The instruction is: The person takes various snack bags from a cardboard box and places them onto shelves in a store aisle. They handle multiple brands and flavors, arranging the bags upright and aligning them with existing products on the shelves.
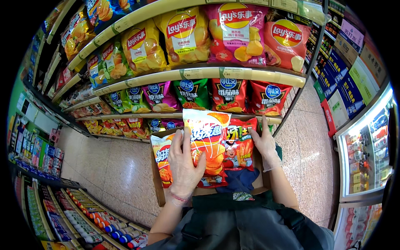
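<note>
Four shelf tiers (200,75) of crisp bags rise ahead. One cardboard box (157,183) below holds three visible bags, lower parts hidden. Left hand (183,164) is clamped on the orange-and-white crisp bag (208,137); right hand (263,143) rests fingers apart against the red bag (241,146)

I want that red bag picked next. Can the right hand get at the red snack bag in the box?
Probably yes: the right hand already rests on the red snack bag's right edge in the cardboard box, nothing between them.
</note>
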Motion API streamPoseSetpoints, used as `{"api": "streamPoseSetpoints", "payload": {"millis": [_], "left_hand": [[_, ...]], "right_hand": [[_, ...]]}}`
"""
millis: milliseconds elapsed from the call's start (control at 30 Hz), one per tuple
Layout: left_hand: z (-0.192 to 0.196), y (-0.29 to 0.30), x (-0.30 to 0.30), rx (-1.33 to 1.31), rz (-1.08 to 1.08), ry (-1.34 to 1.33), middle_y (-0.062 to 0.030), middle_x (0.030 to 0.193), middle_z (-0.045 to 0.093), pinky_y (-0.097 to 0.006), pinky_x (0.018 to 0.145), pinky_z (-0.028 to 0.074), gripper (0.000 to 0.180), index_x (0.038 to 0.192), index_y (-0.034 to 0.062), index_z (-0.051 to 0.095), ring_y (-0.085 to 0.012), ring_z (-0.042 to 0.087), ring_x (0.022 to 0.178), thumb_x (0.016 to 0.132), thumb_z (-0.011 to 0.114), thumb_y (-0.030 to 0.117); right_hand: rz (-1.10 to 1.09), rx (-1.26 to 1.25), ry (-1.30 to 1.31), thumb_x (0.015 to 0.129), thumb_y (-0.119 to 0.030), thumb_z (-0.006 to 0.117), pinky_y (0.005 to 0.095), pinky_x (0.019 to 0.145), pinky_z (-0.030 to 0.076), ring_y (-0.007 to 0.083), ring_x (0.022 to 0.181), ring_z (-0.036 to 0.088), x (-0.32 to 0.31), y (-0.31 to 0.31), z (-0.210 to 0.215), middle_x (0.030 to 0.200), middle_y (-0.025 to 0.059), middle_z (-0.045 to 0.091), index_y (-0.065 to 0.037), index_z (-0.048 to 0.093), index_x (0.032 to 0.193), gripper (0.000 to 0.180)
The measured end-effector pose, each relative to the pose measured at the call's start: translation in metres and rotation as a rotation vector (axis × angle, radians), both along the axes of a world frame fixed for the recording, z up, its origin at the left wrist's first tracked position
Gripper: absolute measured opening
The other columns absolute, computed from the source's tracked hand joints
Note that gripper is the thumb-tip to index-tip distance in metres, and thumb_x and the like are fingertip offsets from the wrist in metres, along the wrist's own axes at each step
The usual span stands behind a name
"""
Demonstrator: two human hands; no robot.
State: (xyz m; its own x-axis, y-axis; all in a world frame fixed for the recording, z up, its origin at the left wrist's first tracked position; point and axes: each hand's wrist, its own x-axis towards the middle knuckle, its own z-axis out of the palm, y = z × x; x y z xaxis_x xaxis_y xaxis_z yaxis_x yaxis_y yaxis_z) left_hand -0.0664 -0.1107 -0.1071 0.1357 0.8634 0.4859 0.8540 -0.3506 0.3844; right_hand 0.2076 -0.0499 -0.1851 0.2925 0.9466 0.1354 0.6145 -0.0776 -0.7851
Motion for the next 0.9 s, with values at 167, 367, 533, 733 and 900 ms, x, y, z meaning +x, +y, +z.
{"api": "streamPoseSetpoints", "payload": {"millis": [167,367,533,733,900], "left_hand": [[-0.048,0.015,-0.020,-0.166,-0.050,0.030,-0.0241,0.156,0.018,-0.067,0.108,0.015,0.079,0.149,0.0114,0.033,-0.0482,0.019,0.141,0.085,0.067,0.043],[-0.069,0.017,-0.056,-0.199,-0.027,-0.128,-0.0233,0.155,0.021,-0.065,0.110,0.013,0.074,0.148,0.0076,0.034,-0.0413,0.022,0.143,0.085,0.067,0.028],[-0.060,0.024,-0.084,-0.185,-0.016,-0.140,-0.0248,0.154,0.023,-0.066,0.110,0.010,0.074,0.147,0.0072,0.036,-0.0416,0.024,0.142,0.083,0.068,0.026],[-0.042,0.040,-0.127,-0.241,-0.035,-0.122,-0.0248,0.153,0.024,-0.064,0.111,0.011,0.072,0.147,0.0087,0.038,-0.0412,0.023,0.142,0.083,0.067,0.024],[-0.043,0.053,-0.171,-0.241,-0.086,-0.143,-0.0218,0.153,0.027,-0.066,0.109,0.013,0.070,0.145,0.0092,0.041,-0.0397,0.028,0.141,0.084,0.068,0.031]], "right_hand": [[0.238,-0.010,0.241,0.091,-0.034,0.061,0.0347,0.103,0.039,0.0331,0.126,0.051,0.019,0.018,-0.065,0.133,0.0241,0.055,-0.001,0.040,0.142,0.064],[0.322,-0.227,0.788,0.098,-0.020,0.056,0.0296,0.107,0.035,0.0166,0.125,0.048,-0.017,0.020,-0.047,0.138,0.0104,0.052,-0.005,0.038,0.146,0.054],[0.361,-0.335,1.192,0.098,-0.021,0.056,0.0300,0.108,0.034,0.0152,0.131,0.042,-0.055,0.017,-0.052,0.147,0.0061,0.041,-0.008,0.022,0.153,0.066],[0.276,-0.238,1.150,0.098,-0.022,0.057,0.0286,0.111,0.030,0.0151,0.133,0.039,-0.105,0.020,-0.072,0.148,0.0061,0.039,-0.004,0.025,0.151,0.065],[0.188,-0.180,1.136,0.099,-0.022,0.055,0.0288,0.111,0.030,0.0151,0.133,0.039,-0.146,0.021,-0.082,0.147,0.0064,0.041,-0.001,0.029,0.149,0.060]]}}
